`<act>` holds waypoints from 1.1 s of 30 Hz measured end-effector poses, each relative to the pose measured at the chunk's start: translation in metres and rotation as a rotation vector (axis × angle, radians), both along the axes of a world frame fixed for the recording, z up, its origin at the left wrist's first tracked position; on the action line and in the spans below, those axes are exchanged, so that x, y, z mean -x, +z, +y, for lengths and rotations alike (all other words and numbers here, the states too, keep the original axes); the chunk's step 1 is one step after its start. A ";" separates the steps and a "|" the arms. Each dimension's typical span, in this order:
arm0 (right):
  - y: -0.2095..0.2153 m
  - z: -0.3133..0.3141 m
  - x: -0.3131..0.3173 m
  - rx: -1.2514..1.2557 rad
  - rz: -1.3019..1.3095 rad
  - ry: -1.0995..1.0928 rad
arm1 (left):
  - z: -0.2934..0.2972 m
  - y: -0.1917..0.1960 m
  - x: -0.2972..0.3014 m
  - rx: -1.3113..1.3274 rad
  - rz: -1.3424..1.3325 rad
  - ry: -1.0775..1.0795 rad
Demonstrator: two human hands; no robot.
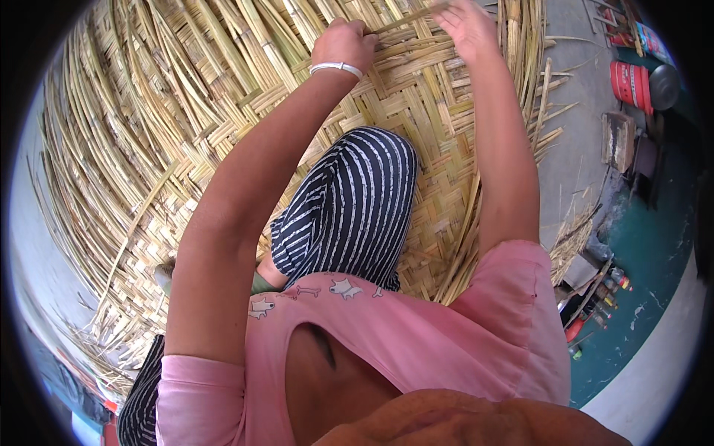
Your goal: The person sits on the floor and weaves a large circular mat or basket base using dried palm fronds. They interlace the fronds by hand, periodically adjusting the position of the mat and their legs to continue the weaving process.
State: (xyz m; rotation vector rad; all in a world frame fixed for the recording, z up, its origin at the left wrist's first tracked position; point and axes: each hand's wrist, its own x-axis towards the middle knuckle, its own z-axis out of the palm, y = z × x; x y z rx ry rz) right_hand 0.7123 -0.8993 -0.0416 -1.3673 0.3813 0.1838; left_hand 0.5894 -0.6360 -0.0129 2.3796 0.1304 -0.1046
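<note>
A large mat (416,97) of pale yellow-green split-cane strips lies under me, woven in a crossing pattern. My left hand (343,46), with a white band at its wrist, is closed on a flat cane strip (405,20) at the far part of the weave. The strip slants up and right from it toward my right hand (470,31). My right hand's fingers are stretched out and a little blurred near the strip's far end. Whether they touch it is hard to make out.
My bent knee (364,186) in striped trousers rests on the mat. Long loose strips (89,163) fan out on the left, and cut ends stick out at right. Beyond stand a red bucket (631,85), a wooden block (617,141), loose straw (573,234) and several small bottles (617,279).
</note>
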 end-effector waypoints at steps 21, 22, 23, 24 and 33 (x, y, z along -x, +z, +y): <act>-0.010 0.064 -0.049 0.480 0.052 0.771 | 0.001 -0.029 0.007 0.515 0.001 0.312; -0.008 0.063 -0.048 0.449 0.050 0.773 | 0.002 -0.029 0.008 0.555 0.019 0.320; 0.002 0.065 -0.046 0.381 0.173 0.766 | 0.003 -0.032 0.008 0.534 0.005 0.310; 0.011 0.069 -0.041 0.346 0.193 0.750 | 0.004 -0.036 0.007 0.513 -0.009 0.300; 0.040 0.062 -0.005 -0.053 0.079 0.658 | -0.003 -0.028 0.010 0.173 -0.091 0.220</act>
